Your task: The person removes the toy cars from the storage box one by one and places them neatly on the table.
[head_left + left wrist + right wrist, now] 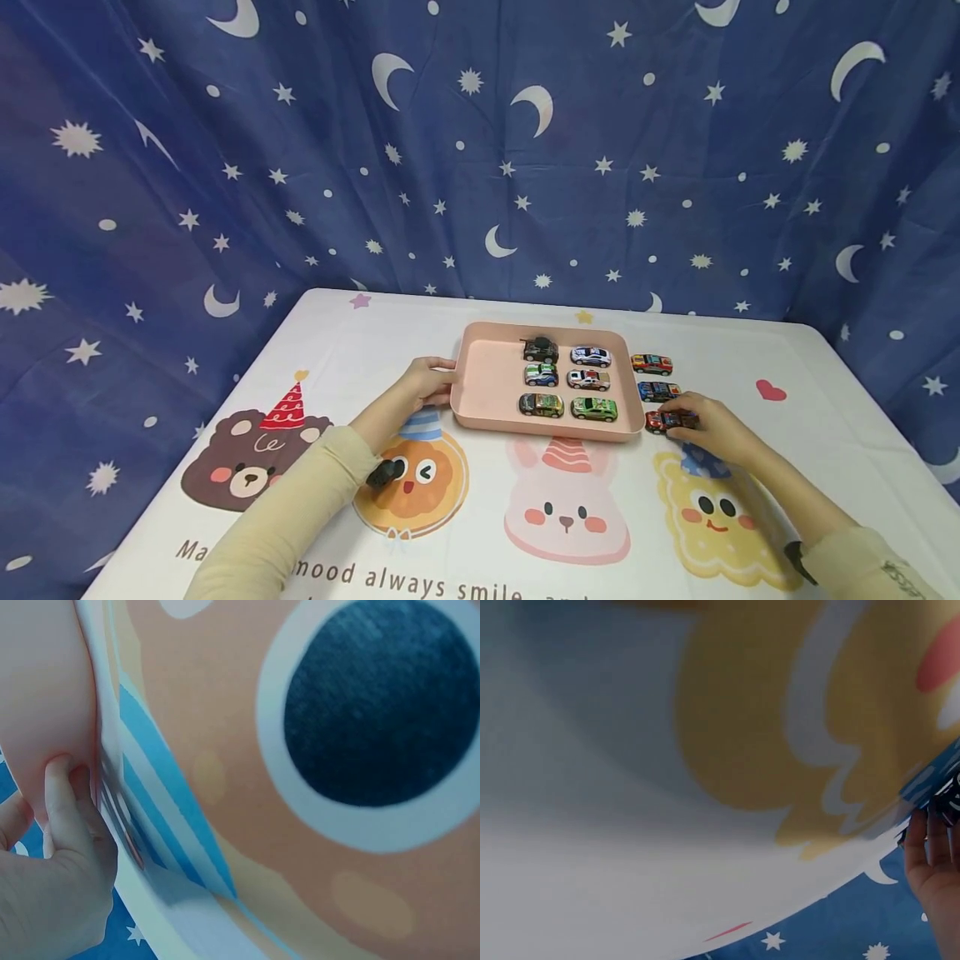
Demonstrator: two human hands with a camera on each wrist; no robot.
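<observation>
My left hand [429, 383] holds the left rim of a shallow pink tray [487, 383]; in the left wrist view, fingers and thumb bend around the tray's edge [45, 697]. Two columns of toy vehicles stand in the tray's right half, among them a dark tank [540, 350], a white police-style car [588, 380] and a green car [594, 408]. Just outside the right wall, my right hand [705, 425] grips a red and black toy car [657, 422] on the table. Its fingers partly cover that car. In the right wrist view, the hand [934, 862] shows only at the edge.
Beyond the gripped car, a blue toy car [658, 391] and a red-yellow one [652, 363] line up along the tray's right side. The white tablecloth [720, 350] carries printed cartoon figures. A blue starry curtain [450, 208] hangs behind the table.
</observation>
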